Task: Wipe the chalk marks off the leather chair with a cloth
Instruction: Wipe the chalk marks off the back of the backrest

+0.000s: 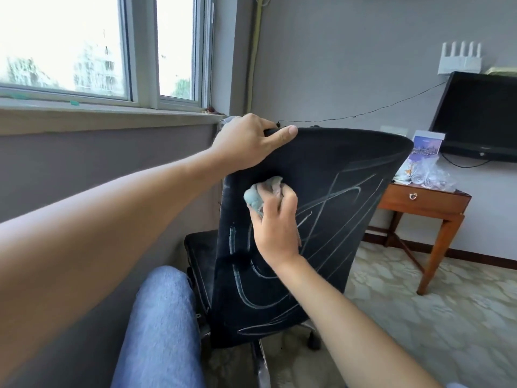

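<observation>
Gripped the top edge of the chair (321,169) back with the left hand (249,144), fingers curled over the rim, thumb flat along the front. Held a bunched cloth (256,198) in the closed right hand (275,222), pressed against the upper left of the backrest. Left chalk marks (344,194) toward 3 o'clock and 6 o'clock of the cloth. Best wiped firmly along each line, refolded to a clean face, braced against rolling or tipping

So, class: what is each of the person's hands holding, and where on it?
Left hand grips the chair's top edge near its left corner. Right hand holds a bunched cloth against the backrest.
</observation>
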Demonstrator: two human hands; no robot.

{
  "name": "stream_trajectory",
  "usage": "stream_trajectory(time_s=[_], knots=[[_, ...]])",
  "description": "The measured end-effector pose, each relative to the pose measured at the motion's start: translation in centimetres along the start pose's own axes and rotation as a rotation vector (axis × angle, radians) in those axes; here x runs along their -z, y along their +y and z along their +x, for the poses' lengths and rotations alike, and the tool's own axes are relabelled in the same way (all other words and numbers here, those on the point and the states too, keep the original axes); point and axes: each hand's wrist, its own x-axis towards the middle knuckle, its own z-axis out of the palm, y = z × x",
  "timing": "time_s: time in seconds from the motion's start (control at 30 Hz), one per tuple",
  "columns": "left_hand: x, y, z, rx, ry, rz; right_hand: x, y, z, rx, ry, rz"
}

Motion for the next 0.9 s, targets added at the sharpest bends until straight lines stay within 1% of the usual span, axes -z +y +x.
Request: stream_trajectory(time_s=[0.03, 0.07, 0.1, 0.13, 0.2, 0.23, 0.27, 0.33, 0.43, 0.5, 0.6, 0.67, 0.73, 0.8, 0.9], knots=[[0.1, -0.2, 0.0, -0.002, -0.006, -0.008, 0.9, 0.8, 0.0, 0.005, -0.089, -0.005], [0.1, -0.3, 0.0, -0.002, -0.008, -0.014, 1.9, 1.7, 0.2, 0.005, -0.136, -0.019], [0.1, -0.5, 0.0, 0.001, -0.009, -0.015, 2.9, 2.4, 0.7, -0.008, -0.090, -0.021], [0.1, -0.5, 0.0, 0.004, -0.009, -0.016, 3.8, 2.8, 1.4, -0.040, 0.013, -0.030], [0.0, -0.3, 0.0, 0.011, -0.009, -0.019, 5.1, 2.9, 3.4, -0.175, 0.224, 0.016], [0.0, -0.1, 0.0, 0.014, -0.013, -0.017, 5.2, 2.5, 4.3, -0.255, 0.289, 0.065], [-0.1, 0.1, 0.1, 0.017, -0.021, -0.008, 4.9, 2.0, 4.9, -0.293, 0.328, 0.089], [-0.2, 0.5, 0.2, 0.017, -0.028, 0.007, 3.4, 0.3, 4.5, -0.287, 0.349, 0.057], [-0.3, 0.5, 0.3, 0.019, -0.030, 0.015, -0.5, -0.9, 0.1, -0.166, 0.274, 0.016], [-0.2, 0.4, 0.2, 0.022, -0.032, 0.008, -2.4, -0.8, -4.2, -0.121, 0.179, 0.001], [0.1, 0.4, 0.0, 0.029, -0.047, -0.001, -3.2, 0.5, -9.2, -0.134, 0.024, -0.008], [0.2, 0.4, 0.0, 0.034, -0.046, -0.006, -3.0, 1.3, -9.9, -0.154, -0.060, 0.005], [0.1, 0.4, 0.0, 0.037, -0.045, -0.011, -2.0, 1.4, -9.1, -0.159, -0.077, -0.001], [0.0, 0.5, -0.1, 0.036, -0.046, -0.013, -0.6, 0.5, -7.1, -0.156, 0.012, 0.030], [-0.3, 0.9, -0.2, 0.026, -0.029, 0.001, 0.6, -2.4, -2.1, -0.132, 0.249, 0.094]])
